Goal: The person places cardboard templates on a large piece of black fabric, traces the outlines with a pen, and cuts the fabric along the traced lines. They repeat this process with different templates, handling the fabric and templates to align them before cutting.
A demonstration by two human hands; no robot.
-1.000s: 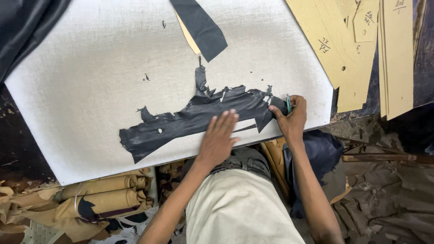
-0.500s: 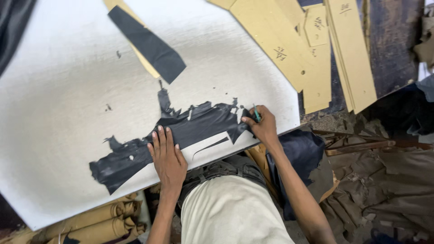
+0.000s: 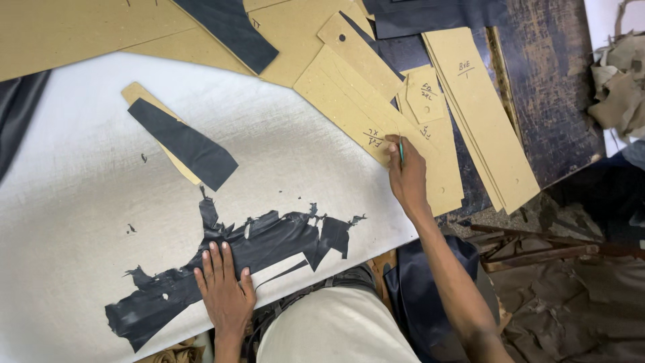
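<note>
The left hand lies flat, fingers spread and grasping nothing, pressing down on a ragged black sheet of thin leather-like material that stretches across the near edge of the white cutting board on the table. That sheet is already heavily cut — its outline is jagged, with notches, slivers and one small hole, and it reads as offcut left once pieces were taken from it, though a fair area at its lower left is uncut. A few tiny black scraps sit loose on the board nearby.

The right hand is well apart from the black sheet, over at the board's right edge, its grip clenched on a thin green-handled tool held upright. The tool's tip rests on or just above a tan cardboard pattern piece with handwritten marks; I cannot tell whether it touches.

A finished-looking piece is in view — a long black strip with slanted ends lying on top of a matching tan template, up the board from the ragged sheet. More tan templates fan out across the far side and the right of the table, among them a stack of long narrow strips.

Judging from this, cutting is well along on this sheet, with at least one shape out, and what remains looks like picking another pattern and fitting it onto the remaining black material.
</note>
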